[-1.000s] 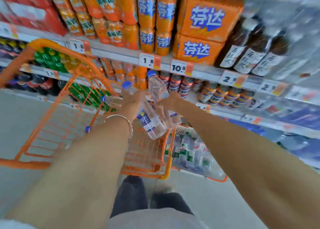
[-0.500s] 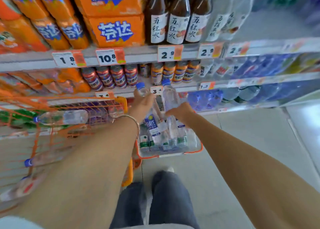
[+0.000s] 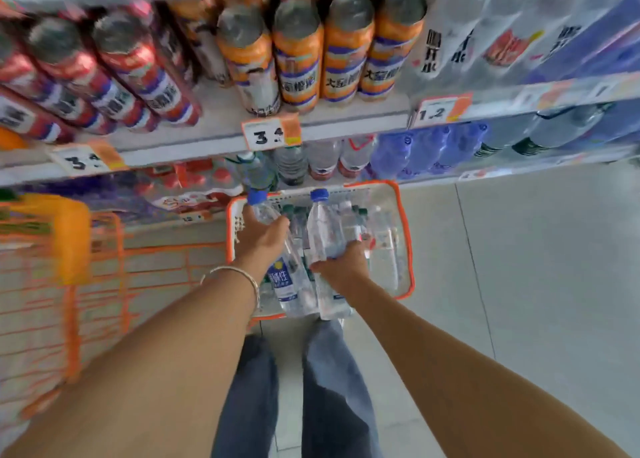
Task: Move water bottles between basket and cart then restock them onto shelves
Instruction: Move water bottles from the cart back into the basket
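Water bottles [image 3: 323,232] hide much of basket [image 3: 406,235]; its contents blurred.

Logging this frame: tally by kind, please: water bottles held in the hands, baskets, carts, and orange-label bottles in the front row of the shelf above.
Held water bottles: 2, the left bottle in the left hand, the right bottle in the right hand
Basket: 1
Cart: 1
Orange-label shelf bottles, front row: 4
Total: 8
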The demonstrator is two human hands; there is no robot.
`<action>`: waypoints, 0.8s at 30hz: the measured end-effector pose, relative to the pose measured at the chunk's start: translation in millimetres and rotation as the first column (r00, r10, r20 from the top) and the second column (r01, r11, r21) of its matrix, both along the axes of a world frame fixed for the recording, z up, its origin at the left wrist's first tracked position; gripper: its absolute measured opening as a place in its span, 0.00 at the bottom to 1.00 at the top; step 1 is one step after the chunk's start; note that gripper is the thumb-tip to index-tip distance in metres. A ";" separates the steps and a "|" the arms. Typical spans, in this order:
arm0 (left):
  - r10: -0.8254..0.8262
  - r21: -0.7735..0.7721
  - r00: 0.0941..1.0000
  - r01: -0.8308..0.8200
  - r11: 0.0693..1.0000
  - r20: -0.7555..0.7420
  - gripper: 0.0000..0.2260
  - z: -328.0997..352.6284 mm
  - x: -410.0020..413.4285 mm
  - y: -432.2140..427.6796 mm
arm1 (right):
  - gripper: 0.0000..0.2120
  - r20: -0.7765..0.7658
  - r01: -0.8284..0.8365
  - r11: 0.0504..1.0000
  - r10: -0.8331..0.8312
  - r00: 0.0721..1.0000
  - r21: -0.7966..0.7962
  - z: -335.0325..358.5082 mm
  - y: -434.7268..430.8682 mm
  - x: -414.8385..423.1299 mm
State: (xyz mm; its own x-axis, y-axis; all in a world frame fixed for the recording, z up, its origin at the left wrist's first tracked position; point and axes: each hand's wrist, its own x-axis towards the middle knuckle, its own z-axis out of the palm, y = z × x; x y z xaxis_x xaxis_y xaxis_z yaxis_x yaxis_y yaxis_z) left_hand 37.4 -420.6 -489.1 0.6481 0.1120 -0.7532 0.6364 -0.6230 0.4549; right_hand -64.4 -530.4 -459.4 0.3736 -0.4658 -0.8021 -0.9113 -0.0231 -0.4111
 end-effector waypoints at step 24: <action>-0.189 0.223 0.969 0.223 0.949 -0.161 0.25 -234.0 -1.2 19.9 | 0.25 -0.150 -0.516 0.673 0.525 0.838 -0.529 -218.3 49.1 28.4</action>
